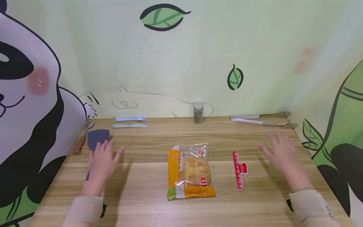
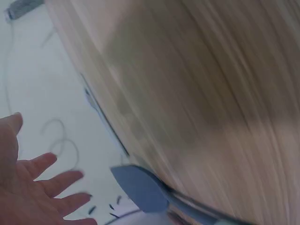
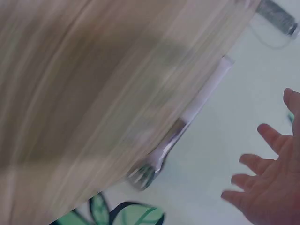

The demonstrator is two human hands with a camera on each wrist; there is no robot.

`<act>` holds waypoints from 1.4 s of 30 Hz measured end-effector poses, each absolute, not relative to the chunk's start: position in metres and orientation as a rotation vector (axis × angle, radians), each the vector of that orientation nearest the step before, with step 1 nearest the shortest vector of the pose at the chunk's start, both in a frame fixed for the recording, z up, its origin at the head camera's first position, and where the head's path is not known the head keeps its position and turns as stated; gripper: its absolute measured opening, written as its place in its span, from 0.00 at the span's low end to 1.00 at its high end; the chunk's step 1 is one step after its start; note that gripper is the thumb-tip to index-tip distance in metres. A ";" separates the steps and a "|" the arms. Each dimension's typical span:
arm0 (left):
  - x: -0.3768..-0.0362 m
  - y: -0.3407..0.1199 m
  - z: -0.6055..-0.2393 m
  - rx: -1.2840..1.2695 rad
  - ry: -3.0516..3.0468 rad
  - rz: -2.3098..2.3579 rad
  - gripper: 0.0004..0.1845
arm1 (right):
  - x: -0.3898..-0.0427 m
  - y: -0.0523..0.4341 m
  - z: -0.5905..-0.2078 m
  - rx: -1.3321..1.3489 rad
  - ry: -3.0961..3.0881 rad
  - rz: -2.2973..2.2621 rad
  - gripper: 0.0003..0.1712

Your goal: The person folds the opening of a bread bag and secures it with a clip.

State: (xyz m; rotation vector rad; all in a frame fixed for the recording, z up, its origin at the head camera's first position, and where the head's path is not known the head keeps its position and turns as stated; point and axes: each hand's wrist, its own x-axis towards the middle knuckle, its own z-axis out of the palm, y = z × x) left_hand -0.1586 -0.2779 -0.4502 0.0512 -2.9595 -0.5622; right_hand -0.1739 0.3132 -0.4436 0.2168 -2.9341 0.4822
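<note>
Fingers spread, my left hand (image 1: 102, 160) is over the left side of the table, in front of a dark spatula (image 1: 98, 138) whose handle it partly hides. My right hand (image 1: 283, 154), also with its fingers apart, hovers at the right side and holds nothing. Between the hands lies a packaged bread (image 1: 195, 171) in a clear and orange bag. To its right is a red and white bag clip (image 1: 239, 170). Both wrist views show the palms with nothing in them; the left hand (image 2: 42, 197) and right hand (image 3: 272, 178) appear at the frame edges.
Along the back edge are a light blue fork (image 1: 131, 119), a knife (image 1: 129, 125), a seasoning jar (image 1: 198, 113) and two white-handled utensils, one a whisk-like tool (image 1: 263, 122). A wooden-handled spoon (image 1: 83, 138) lies at far left. A printed curtain (image 1: 255, 37) stands behind.
</note>
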 end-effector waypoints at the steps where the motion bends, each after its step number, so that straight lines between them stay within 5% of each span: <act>1: -0.158 -0.274 -0.450 0.040 -2.935 -0.583 0.38 | -0.174 0.307 -0.442 0.244 -2.915 0.511 0.36; 11: -0.164 -0.203 -0.450 -0.060 -2.895 -1.220 0.32 | -0.186 0.226 -0.421 0.448 -2.952 0.933 0.30; 20: -0.180 -0.166 -0.471 0.039 -2.860 -1.757 0.24 | -0.214 0.184 -0.451 0.415 -3.065 1.239 0.25; 42: -0.185 -0.140 -0.490 0.050 -2.908 -1.942 0.11 | -0.230 0.155 -0.470 0.263 -3.115 1.363 0.18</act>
